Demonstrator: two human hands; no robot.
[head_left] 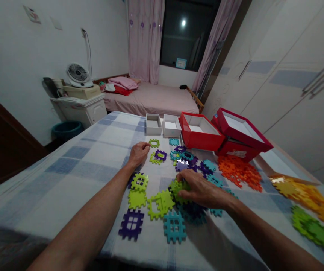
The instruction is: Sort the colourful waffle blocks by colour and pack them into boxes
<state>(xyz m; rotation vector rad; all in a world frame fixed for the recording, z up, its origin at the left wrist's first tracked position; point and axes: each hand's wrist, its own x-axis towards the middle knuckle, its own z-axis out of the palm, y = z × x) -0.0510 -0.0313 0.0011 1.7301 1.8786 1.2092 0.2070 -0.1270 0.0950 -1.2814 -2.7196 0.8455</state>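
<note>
My left hand [138, 153] rests on the table with its fingers curled together, beside a lime green square frame tile [154, 139]. Whether anything is between those fingertips is hidden. My right hand [198, 185] reaches over the pile, thumb and fingers around a lime green interlocking tile [174, 189]. Under and around it lie dark purple and teal tiles, partly covered by the hand. Closer to me are a purple window tile [132, 224], a teal window tile [174, 227], a solid lime tile [137, 199] and a lime window tile [140, 182].
Two small white boxes [153, 130] stand at the table's far edge, beside a red box [203, 140] and a tilted crimson box [242, 130]. Rightward lie heaps of orange tiles [241, 173], yellow tiles [308, 195] and green tiles [314, 227]. A checked cloth [74, 180] covers the table.
</note>
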